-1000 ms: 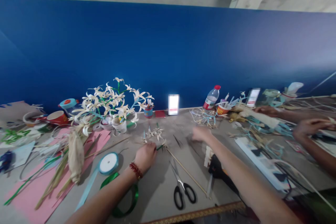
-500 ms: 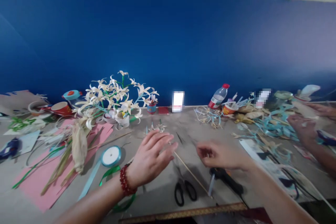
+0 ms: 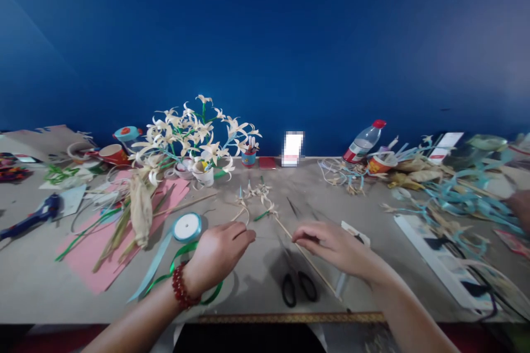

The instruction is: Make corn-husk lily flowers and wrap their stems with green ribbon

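Observation:
My left hand (image 3: 221,251), with a red bead bracelet (image 3: 181,287) at its wrist, has its fingers pressed together beside a spool of light blue ribbon (image 3: 187,227). Opposite it, my right hand (image 3: 331,245) is closed, fingertips pinched. A faint thin line seems to run between the hands; what they hold is too fine to make out. Between and below them lie black-handled scissors (image 3: 289,289) and a thin pale stick (image 3: 306,258). Small cream flowers (image 3: 265,194) with a green stem rest beyond the fingers. Green ribbon (image 3: 179,258) curls under my left wrist.
Potted cream flowers (image 3: 190,138) stand at the back left, near pink paper (image 3: 97,265) and a blue glue gun (image 3: 33,218). A bottle (image 3: 364,142) leans at the back right. A white power strip (image 3: 430,265) lies right, with another person's hand (image 3: 519,207) beyond.
The view has tilted down. My left hand's spread fingers have come together and moved nearer me. My right hand stays closed; its forearm now hides the black glue gun.

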`<state>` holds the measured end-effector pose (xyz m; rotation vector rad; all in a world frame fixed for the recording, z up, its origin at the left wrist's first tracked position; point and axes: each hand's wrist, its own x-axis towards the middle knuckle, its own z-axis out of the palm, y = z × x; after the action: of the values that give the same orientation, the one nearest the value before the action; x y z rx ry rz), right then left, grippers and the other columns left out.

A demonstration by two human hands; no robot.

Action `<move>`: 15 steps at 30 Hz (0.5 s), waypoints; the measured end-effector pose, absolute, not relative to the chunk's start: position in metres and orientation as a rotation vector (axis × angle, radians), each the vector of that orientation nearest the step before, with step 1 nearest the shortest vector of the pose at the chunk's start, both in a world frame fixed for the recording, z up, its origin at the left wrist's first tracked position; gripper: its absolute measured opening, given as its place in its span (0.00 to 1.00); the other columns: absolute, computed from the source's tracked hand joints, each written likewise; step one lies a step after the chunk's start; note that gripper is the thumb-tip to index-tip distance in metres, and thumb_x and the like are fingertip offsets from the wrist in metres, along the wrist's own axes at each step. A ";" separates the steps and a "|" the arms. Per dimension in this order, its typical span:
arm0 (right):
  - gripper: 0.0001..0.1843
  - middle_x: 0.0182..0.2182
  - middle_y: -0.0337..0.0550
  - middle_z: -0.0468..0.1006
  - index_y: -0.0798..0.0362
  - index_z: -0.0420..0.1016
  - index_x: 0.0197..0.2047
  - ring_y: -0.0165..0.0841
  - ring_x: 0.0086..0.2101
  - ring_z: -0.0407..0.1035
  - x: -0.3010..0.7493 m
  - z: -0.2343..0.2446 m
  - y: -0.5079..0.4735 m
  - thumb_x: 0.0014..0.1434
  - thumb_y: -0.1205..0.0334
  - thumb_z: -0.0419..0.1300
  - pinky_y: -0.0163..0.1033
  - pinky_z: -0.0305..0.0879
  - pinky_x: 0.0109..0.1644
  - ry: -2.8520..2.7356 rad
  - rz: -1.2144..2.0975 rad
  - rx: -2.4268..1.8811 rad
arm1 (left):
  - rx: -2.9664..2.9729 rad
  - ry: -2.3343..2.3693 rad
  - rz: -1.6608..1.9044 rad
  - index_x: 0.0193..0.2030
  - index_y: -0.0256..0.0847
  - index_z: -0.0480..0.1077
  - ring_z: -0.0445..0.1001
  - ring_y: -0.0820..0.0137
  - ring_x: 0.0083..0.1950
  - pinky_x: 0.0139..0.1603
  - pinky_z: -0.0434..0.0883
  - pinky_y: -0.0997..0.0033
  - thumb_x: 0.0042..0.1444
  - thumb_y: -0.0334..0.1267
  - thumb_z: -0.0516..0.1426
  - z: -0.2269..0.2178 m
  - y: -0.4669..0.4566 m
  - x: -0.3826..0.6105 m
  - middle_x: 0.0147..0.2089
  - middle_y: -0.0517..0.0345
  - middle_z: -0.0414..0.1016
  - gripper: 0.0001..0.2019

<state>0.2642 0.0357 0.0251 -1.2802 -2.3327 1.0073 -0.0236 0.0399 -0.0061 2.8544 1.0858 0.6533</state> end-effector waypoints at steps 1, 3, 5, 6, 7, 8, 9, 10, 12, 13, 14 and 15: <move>0.13 0.38 0.42 0.81 0.49 0.76 0.41 0.35 0.39 0.73 0.263 0.021 0.034 0.69 0.55 0.52 0.37 0.64 0.43 -2.301 0.993 -1.294 | 2.855 1.087 0.658 0.42 0.40 0.74 0.75 0.67 0.33 0.31 0.69 0.71 0.67 0.32 0.48 -0.007 0.040 -0.026 0.33 0.55 0.77 0.12; 0.14 0.37 0.42 0.81 0.49 0.76 0.40 0.36 0.38 0.74 0.262 0.012 0.030 0.69 0.54 0.52 0.38 0.65 0.42 -2.225 0.968 -1.356 | 2.864 1.071 0.657 0.42 0.41 0.74 0.75 0.68 0.33 0.31 0.69 0.71 0.68 0.32 0.48 -0.011 0.040 -0.033 0.33 0.55 0.77 0.13; 0.14 0.35 0.42 0.82 0.49 0.76 0.40 0.36 0.36 0.74 0.263 0.004 0.026 0.68 0.54 0.52 0.38 0.66 0.40 -2.153 0.945 -1.408 | 2.873 1.074 0.657 0.43 0.41 0.74 0.75 0.68 0.33 0.32 0.69 0.72 0.68 0.32 0.47 -0.015 0.039 -0.041 0.33 0.55 0.77 0.13; 0.14 0.35 0.42 0.82 0.49 0.77 0.39 0.36 0.36 0.74 0.264 0.001 0.024 0.68 0.54 0.53 0.37 0.66 0.40 -2.125 0.941 -1.424 | 2.872 1.087 0.653 0.43 0.41 0.74 0.75 0.68 0.33 0.33 0.70 0.72 0.68 0.32 0.47 -0.017 0.039 -0.047 0.34 0.54 0.77 0.13; 0.14 0.35 0.42 0.82 0.50 0.77 0.39 0.36 0.36 0.74 0.266 -0.001 0.023 0.67 0.54 0.53 0.37 0.66 0.40 -2.101 0.942 -1.436 | 2.866 1.108 0.647 0.44 0.41 0.74 0.75 0.68 0.34 0.34 0.70 0.72 0.68 0.32 0.47 -0.019 0.039 -0.053 0.34 0.54 0.77 0.13; 0.14 0.35 0.42 0.82 0.50 0.77 0.39 0.36 0.36 0.74 0.267 -0.003 0.022 0.67 0.54 0.53 0.37 0.66 0.40 -2.083 0.947 -1.443 | 2.857 1.125 0.644 0.44 0.42 0.74 0.75 0.68 0.34 0.35 0.71 0.71 0.68 0.33 0.47 -0.021 0.039 -0.059 0.35 0.54 0.77 0.14; 0.14 0.35 0.42 0.82 0.50 0.78 0.39 0.36 0.36 0.74 0.268 -0.005 0.021 0.67 0.54 0.53 0.37 0.66 0.40 -2.068 0.957 -1.448 | 2.841 1.147 0.637 0.45 0.42 0.74 0.75 0.68 0.35 0.37 0.71 0.71 0.68 0.33 0.47 -0.021 0.039 -0.066 0.36 0.53 0.77 0.14; 0.14 0.34 0.42 0.82 0.50 0.78 0.40 0.36 0.36 0.74 0.269 -0.006 0.020 0.67 0.54 0.54 0.36 0.66 0.40 -2.056 0.975 -1.449 | 2.824 1.173 0.640 0.45 0.42 0.75 0.76 0.68 0.36 0.38 0.71 0.70 0.68 0.33 0.47 -0.021 0.040 -0.073 0.36 0.53 0.78 0.14; 0.13 0.34 0.41 0.82 0.50 0.79 0.39 0.35 0.35 0.74 0.269 -0.008 0.019 0.66 0.55 0.54 0.35 0.66 0.39 -2.038 1.026 -1.432 | 2.789 1.196 0.614 0.45 0.42 0.75 0.76 0.67 0.38 0.43 0.71 0.66 0.68 0.34 0.49 -0.018 0.041 -0.083 0.38 0.53 0.79 0.12; 0.13 0.34 0.40 0.82 0.50 0.79 0.39 0.35 0.35 0.74 0.268 -0.009 0.018 0.66 0.55 0.54 0.35 0.65 0.39 -2.030 1.053 -1.414 | 2.775 1.190 0.588 0.44 0.43 0.75 0.76 0.65 0.40 0.47 0.71 0.63 0.67 0.35 0.50 -0.015 0.041 -0.086 0.38 0.54 0.79 0.11; 0.13 0.35 0.40 0.82 0.50 0.79 0.40 0.35 0.36 0.75 0.266 -0.010 0.019 0.66 0.55 0.55 0.35 0.65 0.39 -2.026 1.077 -1.394 | 2.763 1.176 0.551 0.44 0.44 0.75 0.76 0.64 0.43 0.52 0.69 0.59 0.67 0.36 0.52 -0.011 0.041 -0.086 0.39 0.55 0.80 0.10; 0.13 0.35 0.40 0.82 0.50 0.79 0.40 0.35 0.36 0.75 0.263 -0.010 0.019 0.66 0.55 0.55 0.34 0.65 0.40 -2.025 1.097 -1.375 | 2.754 1.155 0.516 0.44 0.45 0.75 0.75 0.62 0.46 0.57 0.66 0.54 0.66 0.38 0.54 -0.007 0.040 -0.083 0.41 0.55 0.80 0.08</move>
<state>0.2626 0.0191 -0.0102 -1.3748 -2.0249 1.0968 -0.0834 0.0397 -0.0068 2.7543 1.1553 0.5165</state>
